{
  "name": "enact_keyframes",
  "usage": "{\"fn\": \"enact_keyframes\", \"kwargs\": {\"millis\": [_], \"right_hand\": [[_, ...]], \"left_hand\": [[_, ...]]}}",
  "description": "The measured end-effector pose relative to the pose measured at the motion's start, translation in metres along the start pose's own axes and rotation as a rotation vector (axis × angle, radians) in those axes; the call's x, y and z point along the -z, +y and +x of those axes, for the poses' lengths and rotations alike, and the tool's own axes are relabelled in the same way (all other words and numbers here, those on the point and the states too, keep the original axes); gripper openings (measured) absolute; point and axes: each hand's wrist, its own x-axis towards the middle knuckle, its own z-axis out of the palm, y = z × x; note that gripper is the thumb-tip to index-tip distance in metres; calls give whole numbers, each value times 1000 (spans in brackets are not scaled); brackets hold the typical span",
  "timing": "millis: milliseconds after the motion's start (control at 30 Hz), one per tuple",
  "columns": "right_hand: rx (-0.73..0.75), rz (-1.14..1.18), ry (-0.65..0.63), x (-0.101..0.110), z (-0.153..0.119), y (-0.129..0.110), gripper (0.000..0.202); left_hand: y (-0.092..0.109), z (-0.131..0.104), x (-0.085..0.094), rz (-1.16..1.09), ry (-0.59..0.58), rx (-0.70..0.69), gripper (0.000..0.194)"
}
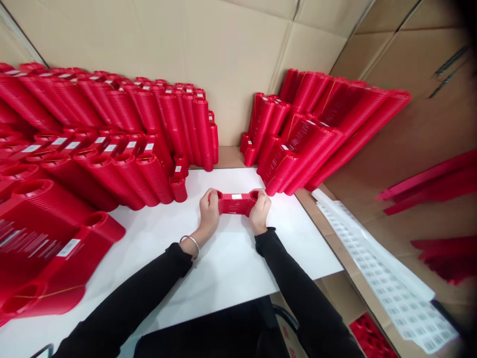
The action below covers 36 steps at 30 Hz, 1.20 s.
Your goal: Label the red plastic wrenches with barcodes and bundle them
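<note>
On the white tabletop [231, 253] stands a small red carton piece [234, 205] with a rounded hollow at each end and a white label on its flat middle. My left hand [209, 209] is closed around its left end, the thumb at the hollow. At the opposite end, my right hand [260, 213] grips in the same way. Palms and fingers cover much of both ends. To the left, a short red stack [179, 185] of similar pieces stands nearest my left hand. Beyond my right hand leans a taller red stack [279, 164].
Rows of tall red stacks [126, 107] line the back left, some banded and labelled. A large banded stack [93, 243] lies near at left. Sheets of printed labels [383, 283] lie at right by a cardboard wall [372, 164]. Below the table edge are more red pieces [370, 335].
</note>
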Motion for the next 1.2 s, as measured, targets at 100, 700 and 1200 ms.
{"fn": "enact_keyframes", "kwargs": {"millis": [100,700,1200], "right_hand": [[11,-13,6,0,1,-3,34],[-187,-4,-667,55,-5,-31,43],[-609,86,-843,84,-91,-82,74]], "left_hand": [[1,0,-1,5,27,-20,24],[7,14,30,-52,-394,152,30],[26,-6,27,-313,-635,557,33]]}}
